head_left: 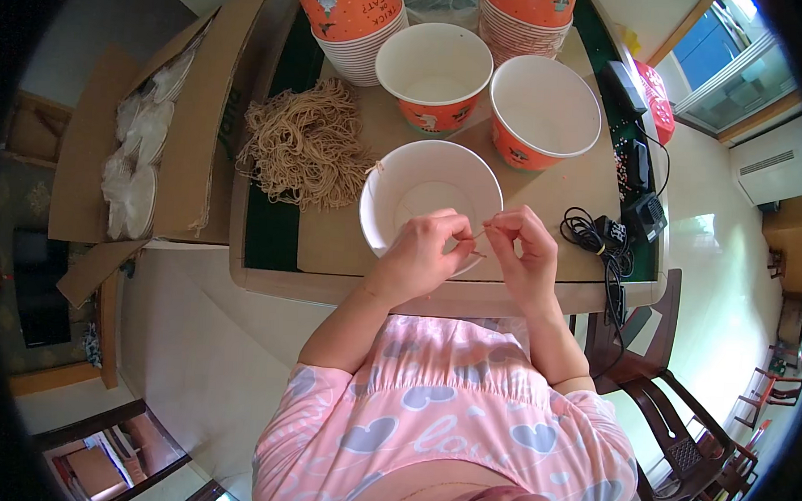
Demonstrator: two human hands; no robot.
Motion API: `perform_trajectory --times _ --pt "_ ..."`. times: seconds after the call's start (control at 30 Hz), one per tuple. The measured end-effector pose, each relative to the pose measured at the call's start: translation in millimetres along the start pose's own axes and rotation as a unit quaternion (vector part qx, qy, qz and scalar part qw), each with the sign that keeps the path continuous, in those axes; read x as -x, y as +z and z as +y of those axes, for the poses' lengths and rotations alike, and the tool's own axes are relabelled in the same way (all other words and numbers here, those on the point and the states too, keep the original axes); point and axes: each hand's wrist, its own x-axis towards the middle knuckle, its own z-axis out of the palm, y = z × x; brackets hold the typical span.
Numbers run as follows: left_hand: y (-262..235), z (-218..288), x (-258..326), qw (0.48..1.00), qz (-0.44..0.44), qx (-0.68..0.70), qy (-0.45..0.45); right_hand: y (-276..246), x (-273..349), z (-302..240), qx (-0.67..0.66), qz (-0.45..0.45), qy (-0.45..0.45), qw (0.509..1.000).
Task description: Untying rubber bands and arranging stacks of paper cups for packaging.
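String [478, 237] is pinched tight between both thumbs and forefingers, left hand [426, 250] and right hand [522, 247], so I'd keep it taut right over the bucket [395, 174] rim.

We find the scene brightly and evenly lit by daylight from the window [741, 50] at far right. The floor [733, 238] below it is washed out by glare. Shadows on the worktop [556, 190] are soft and short. The centre is sharp; straight edges bow toward the rim, which ends in a black fisheye border, and the left side is dimmer.
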Motion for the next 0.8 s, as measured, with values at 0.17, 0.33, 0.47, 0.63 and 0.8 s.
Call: perform_trajectory --times 0.17,0.33,0.47,0.63,0.8 --pt "5.8 -7.3 0.5 0.998 -0.007 -0.016 0.058 -0.5 -1.6 0.7 0.006 -0.002 -0.019 1.000" --pt "1.7 -7.4 -0.5 0.994 -0.072 -0.070 0.045 -0.7 1.4 2.6 -0.001 -0.010 0.026 1.000" --pt "-0.9 -3.9 -1.3 0.995 -0.052 0.059 -0.058 0.3 -0.5 -3.7 0.002 -0.018 0.039 0.999" --pt "1.2 -1.9 2.0 0.997 -0.044 0.060 -0.008 0.2 0.1 4.2 0.016 -0.002 0.032 0.999" --pt "-1.4 -1.0 -1.8 0.991 -0.131 0.018 -0.012 -0.1 0.7 12.3 0.018 0.012 0.030 0.999"
